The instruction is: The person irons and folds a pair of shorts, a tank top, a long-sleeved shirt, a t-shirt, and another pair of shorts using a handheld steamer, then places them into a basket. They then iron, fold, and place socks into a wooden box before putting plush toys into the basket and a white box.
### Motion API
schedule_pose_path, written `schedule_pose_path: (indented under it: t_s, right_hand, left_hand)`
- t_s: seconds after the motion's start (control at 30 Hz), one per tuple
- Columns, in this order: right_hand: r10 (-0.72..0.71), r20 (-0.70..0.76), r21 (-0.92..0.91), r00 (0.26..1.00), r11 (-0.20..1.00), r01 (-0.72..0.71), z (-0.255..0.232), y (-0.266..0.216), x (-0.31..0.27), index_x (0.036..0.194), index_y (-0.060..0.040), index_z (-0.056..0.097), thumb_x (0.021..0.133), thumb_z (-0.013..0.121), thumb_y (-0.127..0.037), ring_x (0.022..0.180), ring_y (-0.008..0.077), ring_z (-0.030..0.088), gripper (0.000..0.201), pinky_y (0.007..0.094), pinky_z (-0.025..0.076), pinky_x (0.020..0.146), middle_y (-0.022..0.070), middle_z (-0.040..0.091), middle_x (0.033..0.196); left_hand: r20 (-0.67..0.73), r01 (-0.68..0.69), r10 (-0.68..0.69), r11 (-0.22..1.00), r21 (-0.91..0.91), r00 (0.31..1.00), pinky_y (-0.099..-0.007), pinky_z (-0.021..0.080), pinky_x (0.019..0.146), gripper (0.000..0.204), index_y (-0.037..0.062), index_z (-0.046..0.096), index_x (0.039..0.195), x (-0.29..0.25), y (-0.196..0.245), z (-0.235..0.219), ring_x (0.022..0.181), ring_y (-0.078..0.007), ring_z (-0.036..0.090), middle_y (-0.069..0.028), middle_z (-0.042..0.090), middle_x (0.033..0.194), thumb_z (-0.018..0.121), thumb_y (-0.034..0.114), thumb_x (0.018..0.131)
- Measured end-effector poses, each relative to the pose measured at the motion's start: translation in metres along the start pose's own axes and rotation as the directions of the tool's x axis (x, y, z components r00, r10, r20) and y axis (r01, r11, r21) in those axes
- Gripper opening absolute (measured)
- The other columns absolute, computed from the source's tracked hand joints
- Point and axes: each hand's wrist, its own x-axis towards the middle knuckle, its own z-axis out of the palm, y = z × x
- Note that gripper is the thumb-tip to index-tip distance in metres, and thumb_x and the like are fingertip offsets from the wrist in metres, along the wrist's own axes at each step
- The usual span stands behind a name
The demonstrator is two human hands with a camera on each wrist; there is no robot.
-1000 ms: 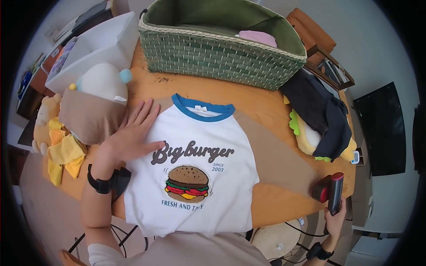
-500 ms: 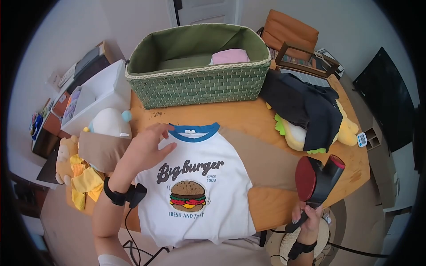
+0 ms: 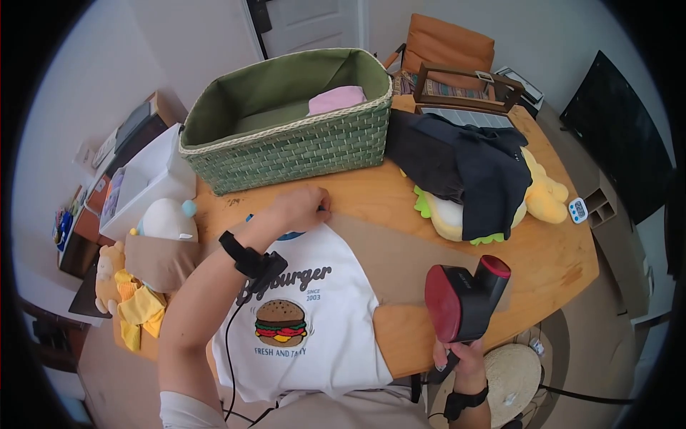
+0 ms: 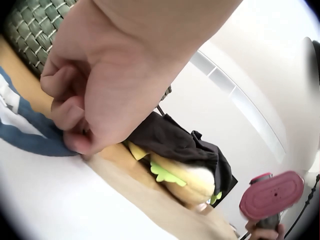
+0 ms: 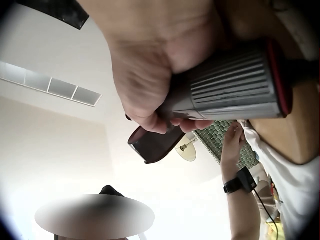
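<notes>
A white shirt [image 3: 343, 314] with a burger print, blue collar and tan sleeves lies face up on the table. My left hand [image 3: 304, 207] reaches across its neckline; in the left wrist view that hand [image 4: 107, 85] has curled fingers pinching the cloth where the blue collar [image 4: 37, 140] meets the tan sleeve. With my right hand [image 3: 464, 360] I grip a black and red handheld steamer [image 3: 468, 304] upright over the table's front edge, its red plate facing left. The right wrist view has my fingers round its ribbed grey handle [image 5: 232, 85].
Behind the shirt stands a green woven basket [image 3: 293, 146] holding pink cloth [image 3: 336, 100]. Dark clothing [image 3: 489, 168] drapes over a yellow plush at the right, near a small timer [image 3: 577, 210]. White bin [image 3: 153, 179], plush toys and yellow cloth [image 3: 141, 307] are at the left.
My left hand has crossed from the shirt's left shoulder to the right side of the collar and pinches there. The steamer has come up and leftward in my right hand.
</notes>
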Motion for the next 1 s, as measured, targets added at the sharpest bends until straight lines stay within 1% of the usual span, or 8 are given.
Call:
schedule_pose_path:
  t_s: [0.07, 0.13, 0.27, 0.37, 0.43, 0.57, 0.73, 1.0]
  right_hand:
    - [0.044, 0.009, 0.015, 0.999, 0.999, -0.044, 0.002, -0.002, -0.002, 0.123, 0.0044, 0.05, 0.085, 0.078, -0.007, 0.056, 0.0212, 0.062, 0.048, 0.0328, 0.048, 0.047, 0.0156, 0.065, 0.089]
    - [0.056, -0.032, -0.026, 0.998, 0.998, -0.057, 0.008, -0.004, 0.001, 0.123, 0.0052, 0.051, 0.085, 0.079, -0.011, 0.056, 0.0205, 0.061, 0.05, 0.0322, 0.049, 0.048, 0.0153, 0.066, 0.089]
    - [0.048, -0.017, -0.058, 0.999, 0.997, -0.049, 0.019, -0.01, 0.006, 0.122, 0.0058, 0.051, 0.085, 0.079, -0.012, 0.056, 0.0196, 0.061, 0.05, 0.0318, 0.049, 0.048, 0.0149, 0.065, 0.087]
    - [0.046, -0.031, -0.067, 0.998, 0.997, -0.048, 0.017, -0.009, 0.004, 0.122, 0.006, 0.051, 0.086, 0.077, -0.011, 0.056, 0.0193, 0.061, 0.047, 0.0319, 0.05, 0.049, 0.0149, 0.065, 0.086]
    - [0.048, -0.05, -0.08, 0.998, 0.995, -0.052, 0.019, -0.01, 0.005, 0.119, 0.006, 0.052, 0.087, 0.075, -0.009, 0.056, 0.0197, 0.062, 0.042, 0.032, 0.05, 0.049, 0.0154, 0.065, 0.085]
    - [0.056, -0.034, -0.092, 0.998, 0.994, -0.059, 0.017, -0.007, 0.008, 0.122, 0.0028, 0.05, 0.088, 0.072, -0.007, 0.056, 0.0199, 0.061, 0.042, 0.0318, 0.05, 0.049, 0.015, 0.064, 0.082]
    - [-0.043, -0.18, -0.353, 0.983, 0.935, -0.024, 0.023, -0.021, 0.013, 0.131, -0.0029, 0.041, 0.088, 0.069, -0.005, 0.053, 0.0193, 0.059, 0.052, 0.0305, 0.049, 0.048, 0.013, 0.06, 0.078]
    - [0.024, -0.28, -0.554, 0.96, 0.812, -0.182, 0.032, -0.059, 0.031, 0.134, -0.0059, 0.041, 0.086, 0.067, 0.001, 0.054, 0.0138, 0.06, 0.055, 0.0261, 0.048, 0.048, 0.0084, 0.059, 0.09]
  left_hand:
    - [0.011, -0.02, 0.02, 1.0, -0.007, 1.0, -0.0468, 0.055, 0.076, 0.02, 0.0075, 0.069, 0.1, 0.006, 0.001, 0.003, 0.083, -0.0362, 0.07, -0.0154, 0.073, 0.088, 0.068, 0.024, 0.089]
    - [-0.279, 0.091, -0.069, 0.994, 0.068, 0.958, -0.05, 0.055, 0.076, 0.02, 0.0071, 0.067, 0.103, 0.015, 0.007, 0.011, 0.083, -0.0386, 0.07, -0.0162, 0.072, 0.086, 0.066, 0.023, 0.091]
    - [-0.408, 0.145, -0.102, 0.986, 0.077, 0.907, -0.0522, 0.055, 0.076, 0.021, 0.0066, 0.064, 0.107, 0.019, 0.013, 0.011, 0.082, -0.0411, 0.069, -0.0166, 0.072, 0.085, 0.064, 0.023, 0.094]
    - [-0.432, 0.114, -0.076, 0.992, 0.061, 0.898, -0.0499, 0.055, 0.078, 0.023, 0.0054, 0.062, 0.111, 0.007, 0.016, 0.013, 0.089, -0.0405, 0.069, -0.0181, 0.072, 0.094, 0.062, 0.022, 0.095]
    - [-0.564, -0.092, 0.132, 0.991, 0.099, 0.815, -0.0471, 0.054, 0.082, 0.022, 0.0041, 0.063, 0.108, -0.017, 0.02, 0.012, 0.097, -0.0382, 0.067, -0.0185, 0.07, 0.101, 0.064, 0.02, 0.093]
    - [-0.437, -0.106, 0.103, 0.994, 0.016, 0.894, -0.0435, 0.053, 0.084, 0.022, 0.0045, 0.063, 0.107, -0.077, 0.004, -0.006, 0.099, -0.0341, 0.065, -0.0165, 0.067, 0.105, 0.069, 0.017, 0.09]
    - [-0.097, 0.212, -0.231, 0.962, -0.171, 0.968, -0.0402, 0.051, 0.085, 0.035, 0.0038, 0.061, 0.106, -0.168, -0.011, -0.012, 0.095, -0.031, 0.062, -0.0131, 0.064, 0.105, 0.08, 0.02, 0.082]
    - [-0.161, 0.254, -0.269, 0.961, -0.11, 0.95, -0.0446, 0.045, 0.096, 0.072, 0.007, 0.05, 0.117, -0.232, -0.052, 0.021, 0.11, -0.0335, 0.059, -0.0111, 0.06, 0.114, 0.091, 0.041, 0.069]
